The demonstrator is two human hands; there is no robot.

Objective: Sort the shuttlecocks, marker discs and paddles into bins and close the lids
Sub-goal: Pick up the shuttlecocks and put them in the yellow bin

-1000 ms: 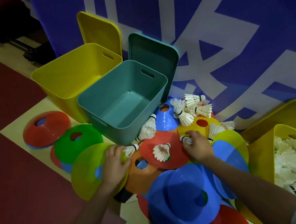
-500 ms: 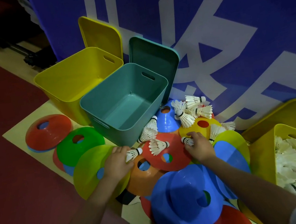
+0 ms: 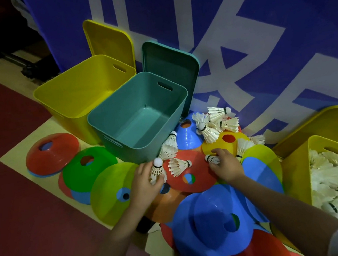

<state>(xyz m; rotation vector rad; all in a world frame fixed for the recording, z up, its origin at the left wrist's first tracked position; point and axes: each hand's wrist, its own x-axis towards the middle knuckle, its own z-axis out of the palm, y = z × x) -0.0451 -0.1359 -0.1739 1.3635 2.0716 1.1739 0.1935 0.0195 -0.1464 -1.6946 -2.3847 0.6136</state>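
Coloured marker discs lie heaped on the floor mat; a red disc (image 3: pixel 194 180) sits in the middle with a loose shuttlecock (image 3: pixel 178 166) on it. My left hand (image 3: pixel 144 182) grips a white shuttlecock (image 3: pixel 157 170), cork end up, at the red disc's left edge. My right hand (image 3: pixel 226 165) pinches another shuttlecock (image 3: pixel 212 159) at the disc's right edge. More shuttlecocks (image 3: pixel 215 124) lie in a cluster behind, on a blue disc (image 3: pixel 186 135) and a yellow disc (image 3: pixel 222 143). No paddle can be made out.
An empty teal bin (image 3: pixel 141 118) and an empty yellow bin (image 3: pixel 77 92) stand behind the discs, their lids (image 3: pixel 168 63) leaning on the blue banner. A yellow bin (image 3: pixel 298 166) at right holds many shuttlecocks. Red (image 3: pixel 52 151), green (image 3: pixel 89 166) and lime discs (image 3: pixel 112 191) lie left.
My left hand has picked a shuttlecock up off the discs and turned it cork end up. The loose shuttlecock on the red disc has shifted. My right hand stays on its shuttlecock.
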